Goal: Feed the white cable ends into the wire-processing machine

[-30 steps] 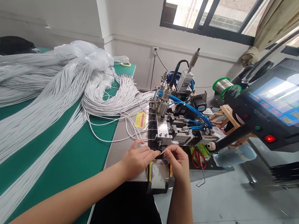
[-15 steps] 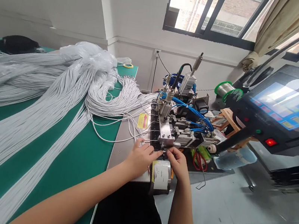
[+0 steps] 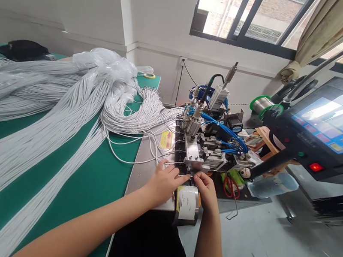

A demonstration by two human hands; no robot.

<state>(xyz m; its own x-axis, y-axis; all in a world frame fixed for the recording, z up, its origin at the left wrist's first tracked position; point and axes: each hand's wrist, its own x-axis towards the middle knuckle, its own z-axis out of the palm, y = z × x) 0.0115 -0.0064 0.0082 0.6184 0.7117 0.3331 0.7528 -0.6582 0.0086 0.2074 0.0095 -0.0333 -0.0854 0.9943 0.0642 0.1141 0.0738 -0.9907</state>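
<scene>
My left hand (image 3: 165, 184) lies palm down at the front of a small pneumatic machine (image 3: 202, 138). Its forefinger reaches right toward the machine's front block, and the other fingers bend. My right hand (image 3: 206, 188) comes from the other side with thumb and forefinger pinched together. Both sets of fingertips nearly meet over a small pale piece, too tiny to make out. Just below them sits a rounded metal unit (image 3: 187, 205) with a white label. White cables (image 3: 153, 136) run from the left into the machine, one passing close to my left fingers.
Large bundles of white cable (image 3: 51, 127) cover the green table (image 3: 90, 211) on the left. A control screen (image 3: 338, 120) with a lit red button hangs at right. Red-handled scissors (image 3: 231, 186), a wire spool (image 3: 264, 106) and a clear tub (image 3: 275, 185) are nearby.
The whole view has shifted slightly, so everything appears a little further right. Both hands keep the same place at the machine's front, with fingertips close together.
</scene>
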